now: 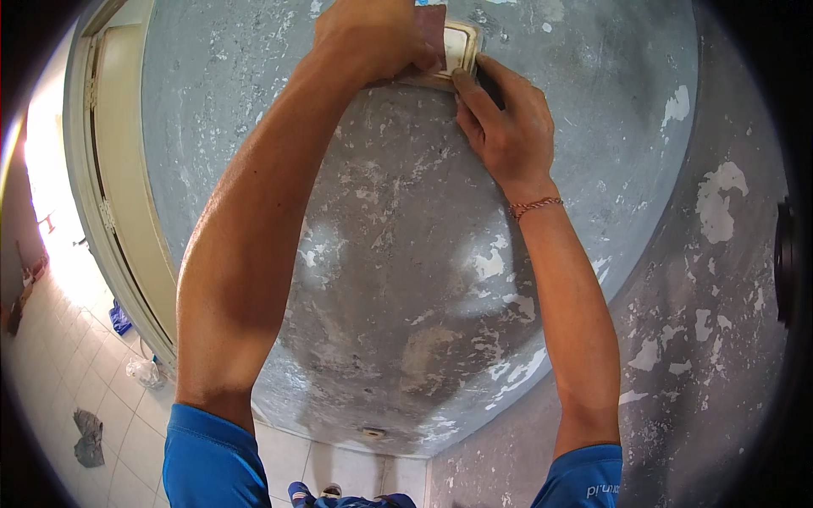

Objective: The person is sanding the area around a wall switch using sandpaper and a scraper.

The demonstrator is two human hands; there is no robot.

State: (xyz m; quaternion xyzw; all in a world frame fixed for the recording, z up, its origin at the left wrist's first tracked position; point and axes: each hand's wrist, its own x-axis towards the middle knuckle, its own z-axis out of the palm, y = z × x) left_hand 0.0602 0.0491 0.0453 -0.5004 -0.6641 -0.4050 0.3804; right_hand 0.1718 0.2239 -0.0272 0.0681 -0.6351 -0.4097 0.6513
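High on a grey wall (406, 241) with patchy, flaking paint, a white switch plate (456, 47) sits in a dirty, yellowed frame. My left hand (371, 38) holds a folded piece of reddish-brown sandpaper (433, 32) over the plate's left part and hides much of it. The thumb lies along the paper's lower edge. My right hand (514, 124) grips the lower right corner of the frame with its fingertips, and a dark shadow falls beside them. A twisted cord bracelet circles the right wrist.
At left stands a cream door (130, 159) in its frame, beside a bright opening. A clear plastic bag (145, 373) and a grey crumpled piece (89, 438) lie on the tiled floor (120, 438). A small outlet (373, 433) sits low on the wall. Another peeling wall (692, 355) meets it at right.
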